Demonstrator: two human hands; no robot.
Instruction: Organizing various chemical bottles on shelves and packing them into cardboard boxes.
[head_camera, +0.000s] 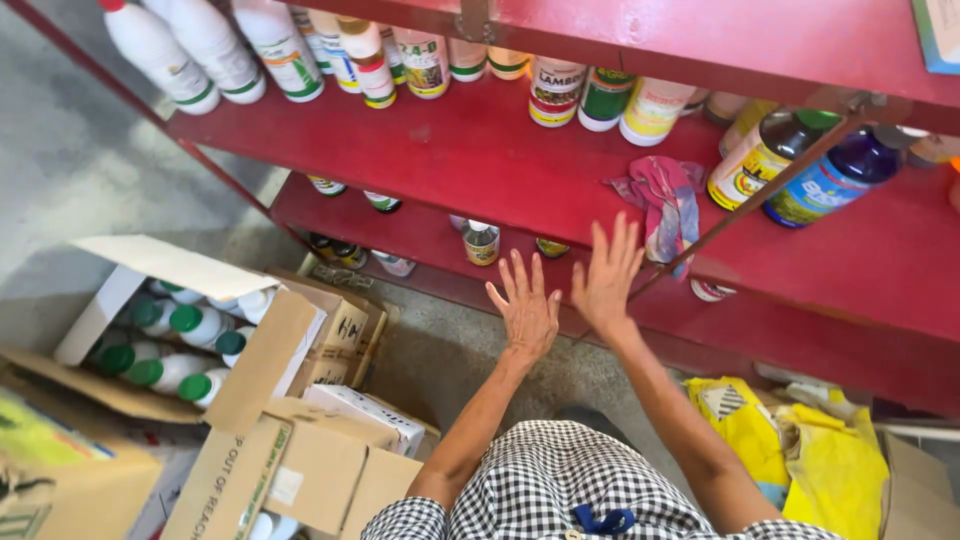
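Both bare hands are stretched out flat with fingers spread, side by side over the edge of a red painted metal shelf (470, 160): the left hand (524, 310) lower, the right hand (607, 277) just beside a crumpled pink and blue cloth (664, 202) lying on the shelf. Neither holds anything. Along the shelf's back stands a row of white plastic bottles (215, 45). On the floor to the left, an open cardboard box (262, 360) holds green-capped white bottles (185, 350)

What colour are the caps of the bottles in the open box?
Green, on the bottles; head view.
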